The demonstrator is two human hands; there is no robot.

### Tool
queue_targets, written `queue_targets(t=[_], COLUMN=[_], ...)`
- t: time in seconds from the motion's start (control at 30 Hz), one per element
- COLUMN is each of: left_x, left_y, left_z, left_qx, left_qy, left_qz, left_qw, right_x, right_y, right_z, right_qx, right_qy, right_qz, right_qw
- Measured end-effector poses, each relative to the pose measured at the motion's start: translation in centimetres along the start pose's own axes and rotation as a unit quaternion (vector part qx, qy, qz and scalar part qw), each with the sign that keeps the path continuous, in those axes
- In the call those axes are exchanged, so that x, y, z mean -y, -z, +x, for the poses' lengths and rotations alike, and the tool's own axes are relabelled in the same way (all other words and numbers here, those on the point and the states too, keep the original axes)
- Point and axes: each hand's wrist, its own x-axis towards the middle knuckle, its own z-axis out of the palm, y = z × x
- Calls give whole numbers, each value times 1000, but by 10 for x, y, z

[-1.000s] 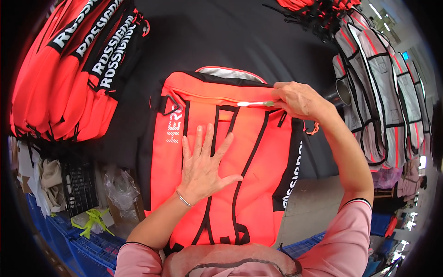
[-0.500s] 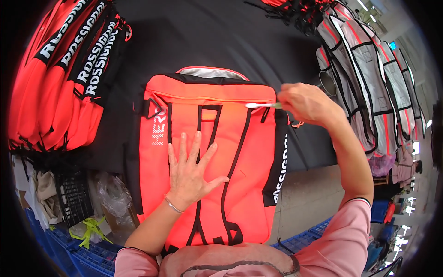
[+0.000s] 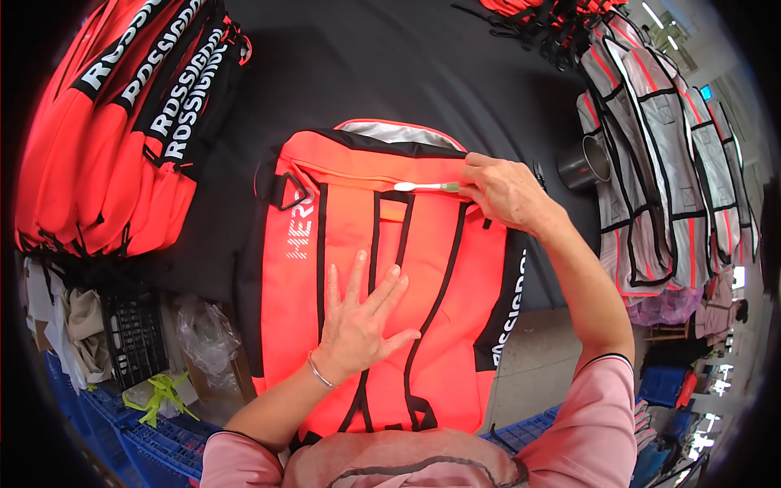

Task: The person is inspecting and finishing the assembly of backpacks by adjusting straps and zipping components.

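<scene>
A bright red-orange backpack (image 3: pixel 451 325) with black trim lies flat before me, its straps side up. My left hand (image 3: pixel 358 327) rests on its middle, palm down with fingers spread, over the straps. In my right hand (image 3: pixel 506 192) is a toothbrush (image 3: pixel 423 188), its pale head pointing left and its green handle pinched by the fingers. The brush head lies over the strip just below the bag's top seam. At the top edge, a grey lining (image 3: pixel 399 132) shows behind the black border.
Several red bags (image 3: pixel 106 163) are stacked at the left of the black-covered table (image 3: pixel 342 65). Grey bags (image 3: pixel 651 146) hang together at the right, beside a metal cup (image 3: pixel 584 165). Below are a black basket (image 3: pixel 134 342), a clear plastic bag (image 3: pixel 207 337) and blue crates (image 3: pixel 163 447).
My right hand and the toothbrush have moved left along the bag's top. The left hand still lies spread on the bag. The whole view has shifted slightly.
</scene>
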Motion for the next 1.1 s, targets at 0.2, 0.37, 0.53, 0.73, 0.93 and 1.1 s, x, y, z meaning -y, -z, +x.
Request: queue_targets(t=[0.2,0.37,0.53,0.73,0.93,1.1], left_x=[-1,1,-1,-2,-2,-1], left_y=[-7,-9,-10,-13,-13,-13], left_z=[-14,-13,-13,-11,-12,-10], left_qx=[3,0,-1,-9,-25,-25], left_qy=[-4,-9,-14,-15,-5,-6], left_qz=[7,10,20,19,19,27], left_qw=[1000,1000,1000,1000,1000,999], right_x=[9,5,-1,9,-3,5], right_y=[41,87,50,16,70,56], right_z=[-12,-31,-35,-16,-72,-68], right_qx=[100,62,-6,39,72,0], right_qy=[-31,-70,-23,-25,-35,-53], right_qz=[-78,-57,-1,12,-62,-45], right_qw=[991,994,1000,999,995,998])
